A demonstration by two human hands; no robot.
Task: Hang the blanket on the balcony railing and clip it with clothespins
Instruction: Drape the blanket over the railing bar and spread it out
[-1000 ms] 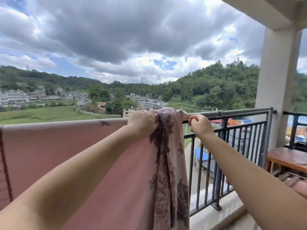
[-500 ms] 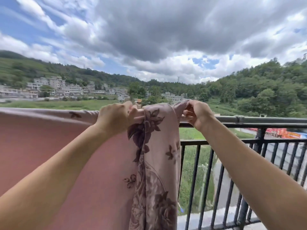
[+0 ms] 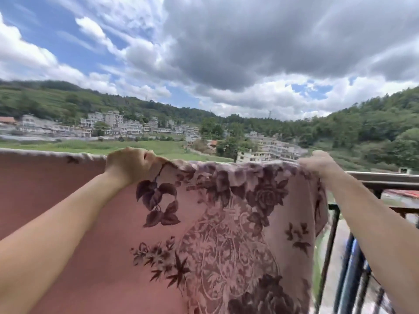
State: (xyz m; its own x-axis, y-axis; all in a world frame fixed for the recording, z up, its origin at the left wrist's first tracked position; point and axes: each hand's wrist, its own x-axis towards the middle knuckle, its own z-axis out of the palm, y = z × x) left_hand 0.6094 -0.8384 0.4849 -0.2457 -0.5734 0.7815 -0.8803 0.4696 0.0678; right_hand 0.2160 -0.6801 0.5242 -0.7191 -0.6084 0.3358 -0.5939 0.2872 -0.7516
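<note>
A pink blanket (image 3: 222, 223) with dark purple flowers and leaves hangs over the balcony railing (image 3: 385, 177), stretched flat along the top rail. My left hand (image 3: 129, 165) grips its top edge on the rail, left of the floral part. At the blanket's right end my right hand (image 3: 317, 164) pinches the top edge, a little blurred. To the right of that hand the bare grey rail shows. I see no clothespins.
Dark vertical railing bars (image 3: 328, 257) stand at the lower right, with a street far below. Beyond the rail lie green fields, pale buildings (image 3: 113, 123) and wooded hills under heavy clouds.
The bunched floral end of the blanket has been pulled out flat to the right along the rail. My right hand moved right with it, and my view swung left and up.
</note>
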